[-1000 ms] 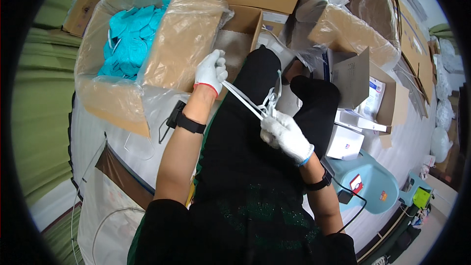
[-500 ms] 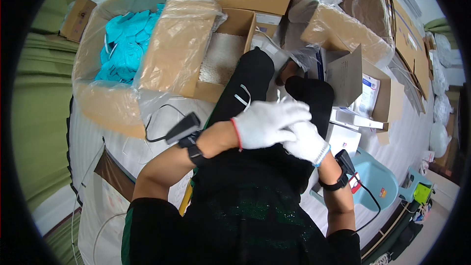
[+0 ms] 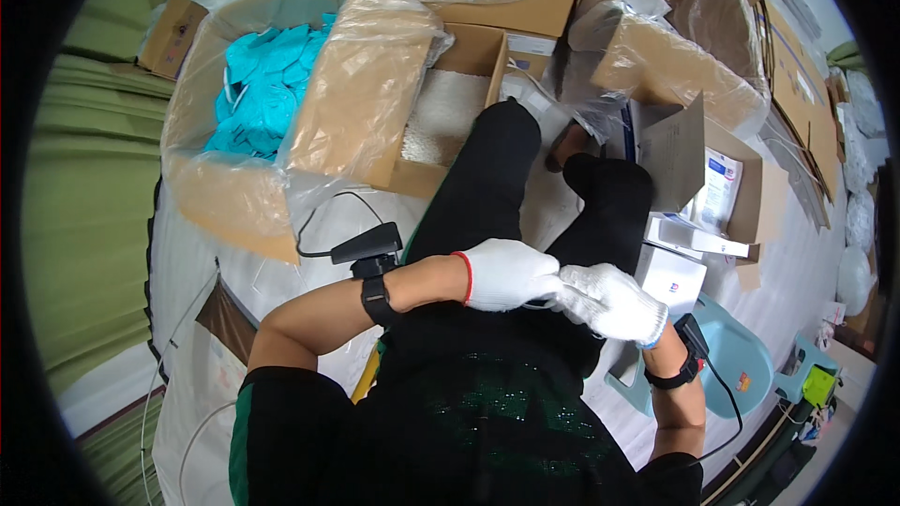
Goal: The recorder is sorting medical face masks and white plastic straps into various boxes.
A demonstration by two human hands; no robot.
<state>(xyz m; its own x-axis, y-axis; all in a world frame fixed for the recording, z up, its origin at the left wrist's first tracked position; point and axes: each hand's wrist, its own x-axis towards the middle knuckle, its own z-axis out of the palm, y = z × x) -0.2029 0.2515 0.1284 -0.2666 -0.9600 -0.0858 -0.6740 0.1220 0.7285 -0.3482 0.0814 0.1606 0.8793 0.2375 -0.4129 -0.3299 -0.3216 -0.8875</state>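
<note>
Over my lap, my two hands meet in white knitted gloves. My left hand (image 3: 511, 275), in a glove with a red cuff, has its fingers bent and brought together. My right hand (image 3: 614, 302), in a glove with a blue cuff, presses its fingertips against the left fingertips. A thin pale strip (image 3: 541, 305) shows just below where they touch. What it belongs to is hidden by the gloves. Black straps with small dark devices sit on both wrists, the left device (image 3: 366, 244) trailing a cable. Beneath the hands are my black-clothed legs (image 3: 487, 197).
A plastic-lined carton (image 3: 352, 84) at the left holds turquoise folded items (image 3: 267, 84). Beside it stands an open box (image 3: 410, 175) with pale textured contents. Another lined carton (image 3: 661, 70) is at the far right. Nearer are an opened box (image 3: 750, 192) with packets and a light-blue stool (image 3: 731, 347).
The left hand came down from lying across the right, and their fingertips now meet. The right hand moved slightly rightward. White strips seen on my thigh are gone from there. The view shifted slightly.
</note>
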